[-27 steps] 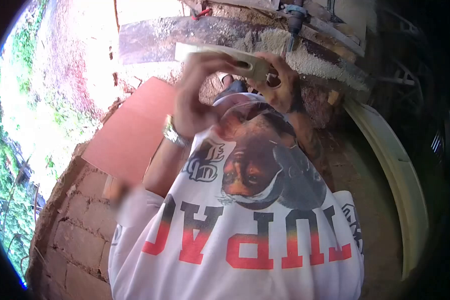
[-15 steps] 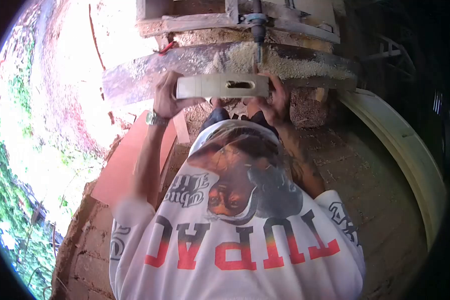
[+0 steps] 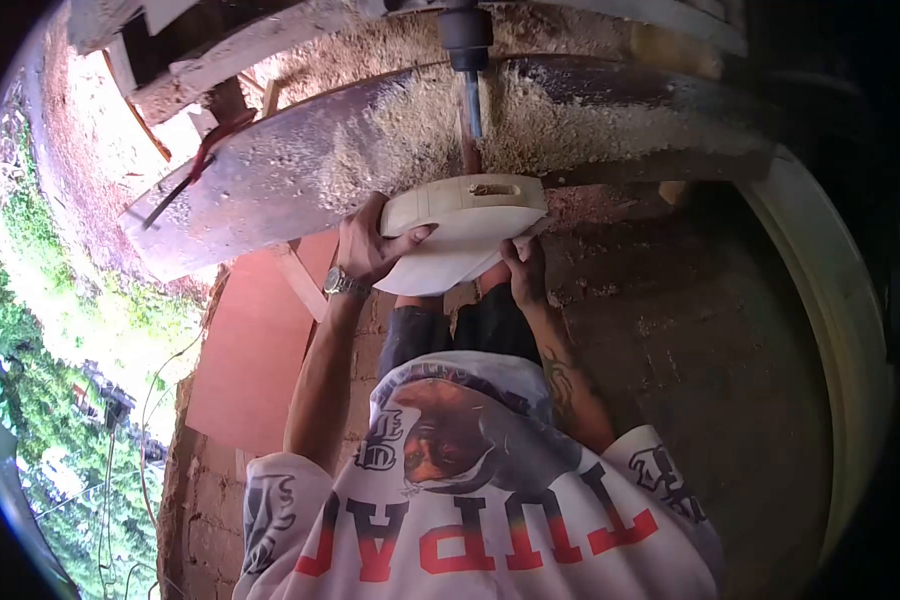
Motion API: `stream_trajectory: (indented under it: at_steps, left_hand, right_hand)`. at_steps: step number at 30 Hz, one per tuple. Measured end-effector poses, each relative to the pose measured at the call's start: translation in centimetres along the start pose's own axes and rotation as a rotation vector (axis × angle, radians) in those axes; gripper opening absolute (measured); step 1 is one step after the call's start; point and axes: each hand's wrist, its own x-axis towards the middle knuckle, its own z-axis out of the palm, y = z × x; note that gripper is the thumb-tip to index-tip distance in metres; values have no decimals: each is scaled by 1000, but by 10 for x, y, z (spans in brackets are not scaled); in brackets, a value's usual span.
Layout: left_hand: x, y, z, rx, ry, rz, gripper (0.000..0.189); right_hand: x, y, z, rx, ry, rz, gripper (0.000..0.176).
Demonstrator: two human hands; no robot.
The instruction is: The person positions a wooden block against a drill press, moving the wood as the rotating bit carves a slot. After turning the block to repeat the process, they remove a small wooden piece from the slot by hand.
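A pale wooden piece (image 3: 455, 245) with a curved edge is held between my two hands. Its narrow face, turned up toward the machine, has an oblong slot (image 3: 495, 189) cut near the right end. My left hand (image 3: 368, 245) wraps the left end, thumb lying on the broad face. On the lower right side, my right hand (image 3: 525, 268) grips the piece with its fingers partly hidden. Just above the wood, a drill bit (image 3: 473, 105) sticks out of a dark chuck (image 3: 466, 40). Whether the bit is spinning cannot be made out.
A long, dark board (image 3: 260, 175) heaped with sawdust (image 3: 540, 120) runs under the bit. Red-handled pliers or a similar tool (image 3: 205, 155) lie on its left part. A large curved wooden frame (image 3: 810, 270) stands at right. A reddish panel (image 3: 245, 360) leans at left.
The wooden piece has tilted, so its broad face now shows. My view has moved closer to the drill bit and board. Both hands keep hold of the wood.
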Motion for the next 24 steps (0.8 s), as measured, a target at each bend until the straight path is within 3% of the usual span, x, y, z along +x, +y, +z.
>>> stream_trajectory:
  at_steps: [4,7,11,13,14,16,20,24]
  left_hand:
    - [7,2,21,-29,35,-100,77]
    - [12,0,29,189,132,64,76]
    - [-2,-3,35,478,122,20,76]
    - [-8,3,39,480,239,60,75]
    - [-9,6,41,479,298,84,75]
    - [-10,6,40,395,270,59,73]
    - [1,7,44,370,232,162,67]
    - [28,11,52,383,128,159,67]
  right_hand:
    - [9,1,5,119,39,-98,68]
    - [23,8,0,57,49,-137,71]
    - [23,18,-3,-17,82,-68,76]
    - [20,26,-9,-49,21,-24,77]
    - [20,32,-8,-32,63,-99,77]
    - [24,31,1,2,145,-253,76]
    - [24,42,-9,-93,129,-246,67]
    - [20,-6,11,-124,212,-242,57]
